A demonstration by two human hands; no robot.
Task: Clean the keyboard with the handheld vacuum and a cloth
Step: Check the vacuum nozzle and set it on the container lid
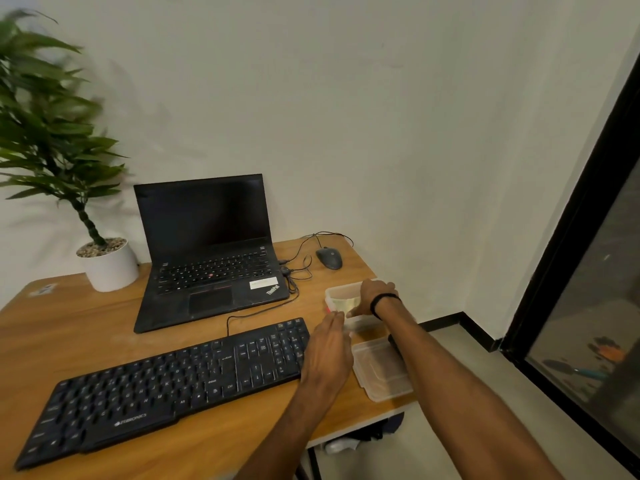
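Long, flat keyboard (166, 386) of matt black plastic, lying slantwise across the front of the table (69, 327) — smooth orange-brown wood grain, rounded far corner. Behind it an open black laptop (207, 254), screen dark, with thin black cables (301, 271) looping from its right side, 1 of them running to the keyboard. Rounded grey mouse (329, 258) near the far right corner. At far left a round white pot (110, 270) topped with pebbles, with a green leafy plant (45, 133) rising from it.

Just right of the keyboard a clear rectangular plastic box (337, 293), with a pale yellowish cloth (346, 302) inside. Clear lid (381, 370) flat on the wood in front of the box, close to the right edge.

Left hand (327, 355) over the keyboard's right end, fingers straight and together, pointing at the box, holding nothing. Right hand (372, 296), black band (384, 301) at the wrist, down over the box above the cloth, fingers hidden — impossible to tell whether gripping the cloth. Something dark half hidden under the right forearm, not identifiable.

Box and lid hemmed in between keyboard and table edge; bare wood open at the left, between pot and keyboard. Plain pale wall behind, dark-framed glass at right
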